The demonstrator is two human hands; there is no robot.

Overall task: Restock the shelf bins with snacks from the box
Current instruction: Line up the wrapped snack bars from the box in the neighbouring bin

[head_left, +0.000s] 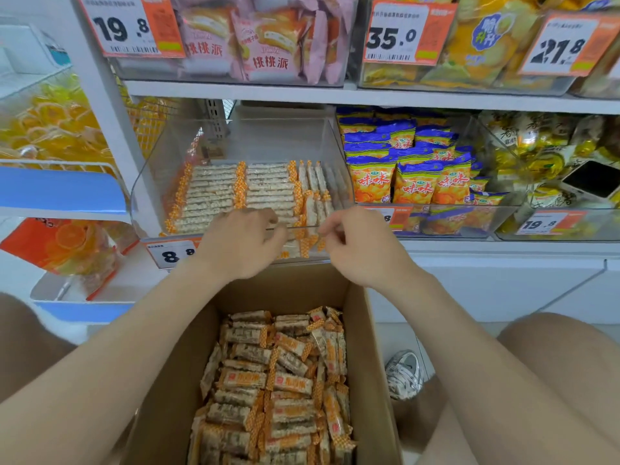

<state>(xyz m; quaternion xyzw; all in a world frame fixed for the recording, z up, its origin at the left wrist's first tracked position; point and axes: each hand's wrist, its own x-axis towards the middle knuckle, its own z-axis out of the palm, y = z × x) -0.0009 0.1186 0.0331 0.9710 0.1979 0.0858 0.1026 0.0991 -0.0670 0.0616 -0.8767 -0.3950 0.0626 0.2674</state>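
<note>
A clear plastic shelf bin on the lower shelf holds neat rows of snack bars in clear wrappers with orange ends. Below it stands an open cardboard box filled with several loose snack bars of the same kind. My left hand and my right hand hover at the bin's front edge, fingers curled. What the fingers hold cannot be made out, as both hands cover the bars at the front of the bin.
A bin of blue and orange chip bags stands right of the clear bin, with yellow packs and a phone further right. Pink pastry packs fill the upper shelf. Price tags hang on the bin fronts. A sneaker lies right of the box.
</note>
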